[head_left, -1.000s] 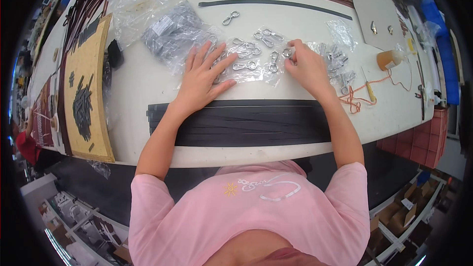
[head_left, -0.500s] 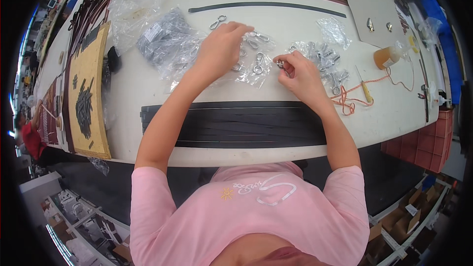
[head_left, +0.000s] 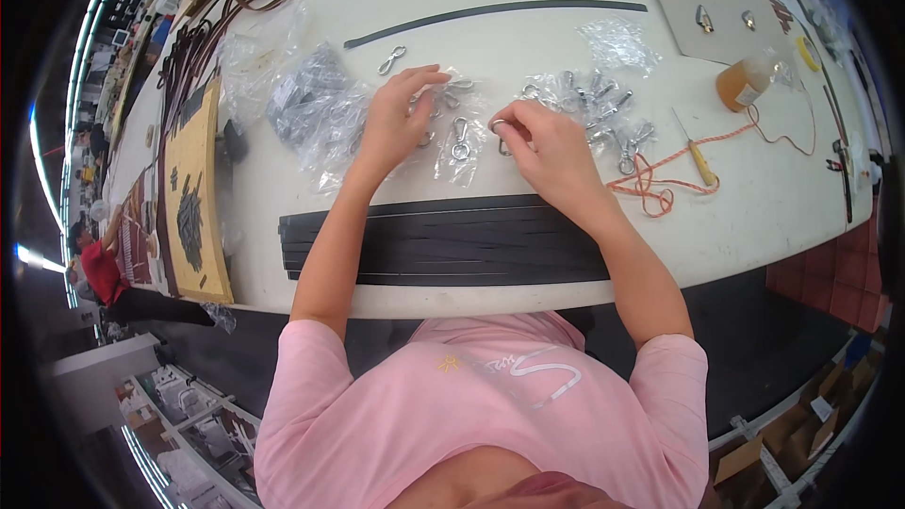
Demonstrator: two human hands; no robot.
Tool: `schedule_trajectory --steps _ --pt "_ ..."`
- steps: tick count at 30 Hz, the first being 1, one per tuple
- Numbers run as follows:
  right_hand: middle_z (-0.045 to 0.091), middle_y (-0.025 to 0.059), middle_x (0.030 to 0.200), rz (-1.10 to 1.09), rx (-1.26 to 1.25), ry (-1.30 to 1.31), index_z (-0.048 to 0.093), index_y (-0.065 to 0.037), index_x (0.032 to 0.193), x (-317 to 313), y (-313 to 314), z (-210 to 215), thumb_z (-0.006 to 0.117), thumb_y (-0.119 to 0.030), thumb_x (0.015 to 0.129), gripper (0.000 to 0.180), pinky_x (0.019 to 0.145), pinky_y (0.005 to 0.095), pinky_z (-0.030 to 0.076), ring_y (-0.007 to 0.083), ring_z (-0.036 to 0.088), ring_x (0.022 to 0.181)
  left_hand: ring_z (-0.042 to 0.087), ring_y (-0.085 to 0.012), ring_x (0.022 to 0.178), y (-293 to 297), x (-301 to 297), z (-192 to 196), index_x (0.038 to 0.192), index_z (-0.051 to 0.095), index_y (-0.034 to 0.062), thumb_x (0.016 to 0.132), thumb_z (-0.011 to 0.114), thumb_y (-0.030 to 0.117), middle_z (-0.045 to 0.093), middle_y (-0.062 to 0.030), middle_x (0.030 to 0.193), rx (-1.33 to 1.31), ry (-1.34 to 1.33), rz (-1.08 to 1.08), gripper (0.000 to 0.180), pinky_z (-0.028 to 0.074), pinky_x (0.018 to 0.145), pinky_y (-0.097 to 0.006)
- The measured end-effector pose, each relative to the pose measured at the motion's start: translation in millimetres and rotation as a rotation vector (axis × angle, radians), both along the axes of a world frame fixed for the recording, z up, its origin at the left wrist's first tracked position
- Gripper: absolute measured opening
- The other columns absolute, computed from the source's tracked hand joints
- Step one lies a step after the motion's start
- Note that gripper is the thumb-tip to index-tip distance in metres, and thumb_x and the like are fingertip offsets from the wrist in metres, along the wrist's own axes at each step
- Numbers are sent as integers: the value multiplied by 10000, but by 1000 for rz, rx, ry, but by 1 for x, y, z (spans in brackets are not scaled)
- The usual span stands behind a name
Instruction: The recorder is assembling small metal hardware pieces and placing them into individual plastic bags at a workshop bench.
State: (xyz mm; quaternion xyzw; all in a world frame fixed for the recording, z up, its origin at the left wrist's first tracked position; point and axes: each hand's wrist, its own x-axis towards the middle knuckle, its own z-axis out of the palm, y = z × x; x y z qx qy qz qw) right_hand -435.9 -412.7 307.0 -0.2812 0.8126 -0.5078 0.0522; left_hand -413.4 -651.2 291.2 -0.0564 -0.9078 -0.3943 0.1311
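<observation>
Left hand (head_left: 393,123) had since opened partway, apparently empty; right hand (head_left: 551,143) pinched a metal clasp (head_left: 499,125), which a slack grip risked dropping.

The head view looks steeply down from the wearer's own head — wide, upright, rimmed with a dark round border. Nearest the lens is the pink T-shirt (head_left: 471,405), filling the lower middle; the left hand (head_left: 392,127) and the right hand (head_left: 551,144) are farther off, above the centre, over the white worktable (head_left: 255,226). Its front edge bows with the fisheye glass, its surface runs to the top rim — and the sides take in the room, with a co-worker (head_left: 102,269) at far left.
</observation>
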Motion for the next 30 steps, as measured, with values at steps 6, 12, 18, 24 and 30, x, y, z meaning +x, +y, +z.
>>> schedule_trajectory --steps 6,12,18,24,30 --pt "654 94 967 -252 -872 -624 568 -14 1079 -65 44 -5 566 -167 974 186 758 349 525 207 676 836 562 -302 1261 39 47 22 1231 670 86 909 600 29 624 -118 1333 -93 41 -3 335 433 1051 -365" --pt "685 128 1027 -541 -84 -130 612 -28 1074 -126 106 -26 663 -282 911 306 805 379 533 247 687 885 555 -315 1261 3 80 23 1145 695 67 904 602 7 650 -122 1268 -29 68 46 265 413 1069 -400" --pt "721 186 1015 -425 678 346 691 -84 1149 -125 100 -37 675 -250 877 319 781 457 523 358 685 910 596 -288 1194 -25 91 18 1096 711 46 925 589 22 675 -132 1223 151 58 153 211 447 1024 -376" --pt "642 21 683 -494 256 238 725 -58 1053 -121 114 20 634 -181 940 190 542 289 433 136 551 563 656 -233 1075 -29 97 32 1096 709 33 949 583 40 699 -121 1164 306 46 138 194 498 925 -320" --pt "355 -109 591 105 -501 -760 673 -9 1005 -29 1 68 634 -159 967 159 443 198 166 -6 226 468 637 -199 1107 -13 91 42 1383 534 1 1007 592 182 639 -112 1282 990 -282 -21 421 495 960 -318"
